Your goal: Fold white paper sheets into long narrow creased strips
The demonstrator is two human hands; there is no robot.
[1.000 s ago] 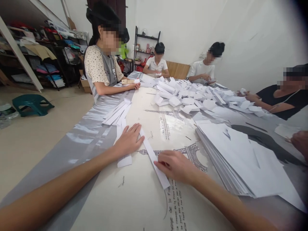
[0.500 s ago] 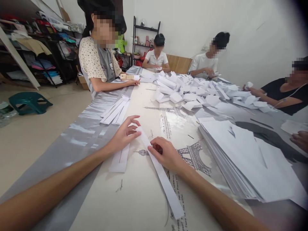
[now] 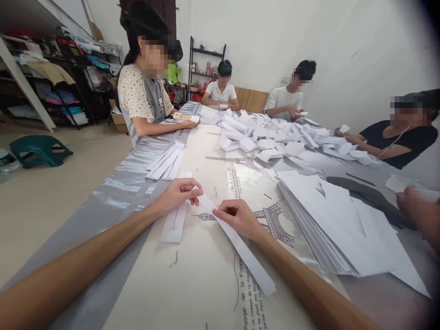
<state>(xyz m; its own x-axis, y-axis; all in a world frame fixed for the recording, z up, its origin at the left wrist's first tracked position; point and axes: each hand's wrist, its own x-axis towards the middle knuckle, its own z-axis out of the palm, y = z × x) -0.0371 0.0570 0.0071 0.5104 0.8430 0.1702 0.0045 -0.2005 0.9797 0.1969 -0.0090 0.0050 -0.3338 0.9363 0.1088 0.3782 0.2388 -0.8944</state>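
A long white paper strip (image 3: pixel 245 252) slants across the printed tablecloth between my hands. My left hand (image 3: pixel 180 195) pinches its far end between thumb and fingers. Farther down the same strip, my right hand (image 3: pixel 239 217) grips it by the edge with thumb and forefinger. Beside my left wrist lies another flat folded paper piece (image 3: pixel 173 227) with a dark line along it, partly covered by the hand. A fan of white paper strips (image 3: pixel 167 160) rests just beyond.
To the right stands a tall stack of white paper sheets (image 3: pixel 343 220). A large heap of folded white papers (image 3: pixel 268 133) covers the table's far part. Several people sit around the table, handling paper. A green stool (image 3: pixel 41 151) stands on the floor at left.
My left fingers have closed on the strip's far end. The strip's near end has swung to the right and up. The view has shifted slightly.
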